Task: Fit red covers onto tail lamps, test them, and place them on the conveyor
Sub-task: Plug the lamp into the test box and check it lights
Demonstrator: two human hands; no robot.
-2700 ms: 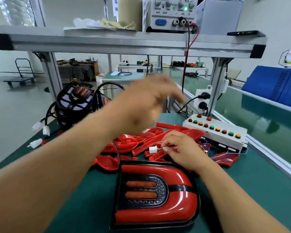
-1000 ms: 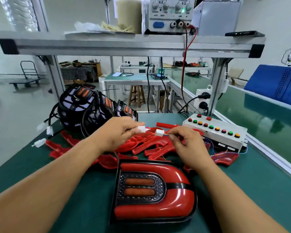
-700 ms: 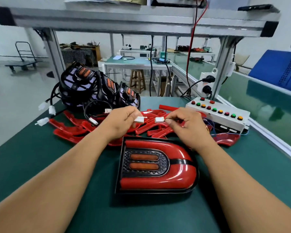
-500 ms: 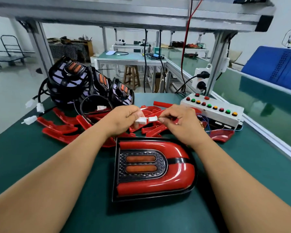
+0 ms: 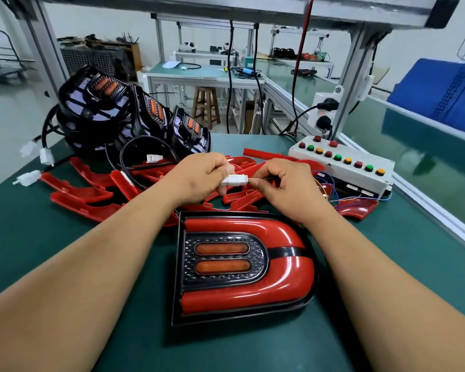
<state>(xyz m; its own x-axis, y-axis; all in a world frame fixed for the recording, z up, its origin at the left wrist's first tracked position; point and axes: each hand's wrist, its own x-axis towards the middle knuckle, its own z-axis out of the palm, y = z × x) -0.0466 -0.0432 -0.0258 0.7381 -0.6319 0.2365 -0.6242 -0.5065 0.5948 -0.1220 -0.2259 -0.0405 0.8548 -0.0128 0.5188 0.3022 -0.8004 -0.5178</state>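
Note:
A tail lamp point(image 5: 242, 267) with its red cover fitted lies flat on the green bench in front of me, two orange lenses facing up. Just beyond it my left hand point(image 5: 199, 179) pinches a white plug point(image 5: 232, 180), and my right hand point(image 5: 282, 187) pinches the mating connector at the plug's right end; the two white pieces are pushed together. Loose red covers point(image 5: 81, 193) lie spread behind my hands. Several uncovered black tail lamps point(image 5: 134, 116) stand stacked at the back left, with black cables and white plugs point(image 5: 28, 179) trailing from them.
A white test box point(image 5: 341, 165) with coloured push buttons sits at the right, thin wires running from it. The green conveyor point(image 5: 427, 167) runs along the right behind an aluminium rail. A shelf frame with a socket block point(image 5: 324, 110) rises behind the box.
My hands have brought the two white connectors from a small gap apart to joined. The view has tilted down and closer to the bench; the lamp has not moved.

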